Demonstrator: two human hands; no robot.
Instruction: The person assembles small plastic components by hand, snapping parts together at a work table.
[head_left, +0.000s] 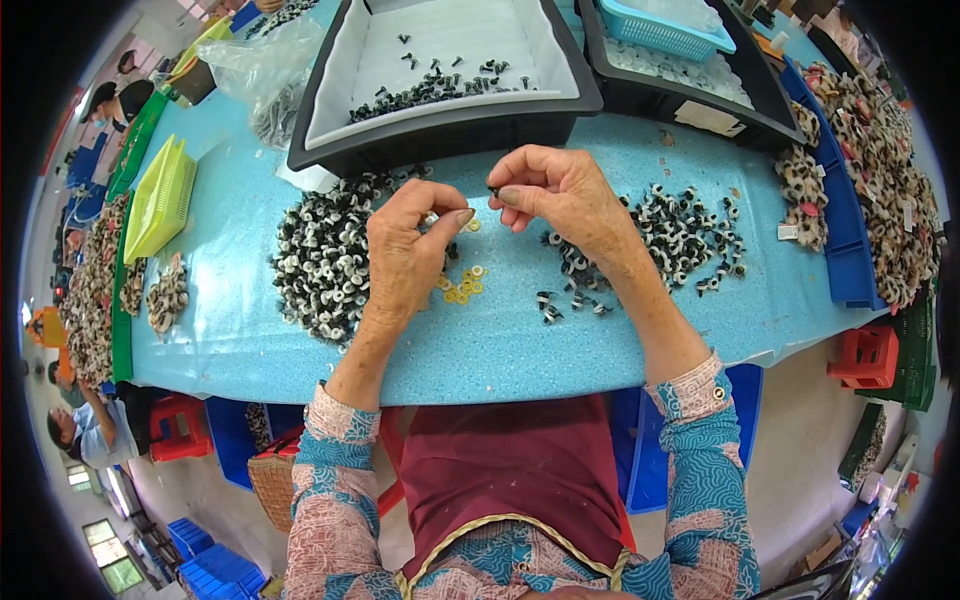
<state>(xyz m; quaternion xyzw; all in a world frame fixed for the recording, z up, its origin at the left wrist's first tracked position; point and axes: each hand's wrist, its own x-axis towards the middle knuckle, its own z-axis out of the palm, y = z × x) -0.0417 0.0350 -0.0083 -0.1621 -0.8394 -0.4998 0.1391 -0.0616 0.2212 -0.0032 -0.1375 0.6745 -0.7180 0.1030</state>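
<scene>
My left hand is closed in a pinch, thumb against forefinger; whatever lies between the tips is hidden. Facing it, my right hand pinches a small black piece between thumb and fingers. The two hands hover apart over the table, with several flat yellow rings below and between them. Beside my left hand lies a large heap of small black stemmed pieces with white rings. A looser spread of similar black-and-white pieces reaches under my right wrist.
Ahead stands a black tray with white lining, holding black stemmed pieces. Another black bin has a blue basket and whitish pieces. A yellow basket and a clear bag sit left. Spotted plush pieces fill a blue crate.
</scene>
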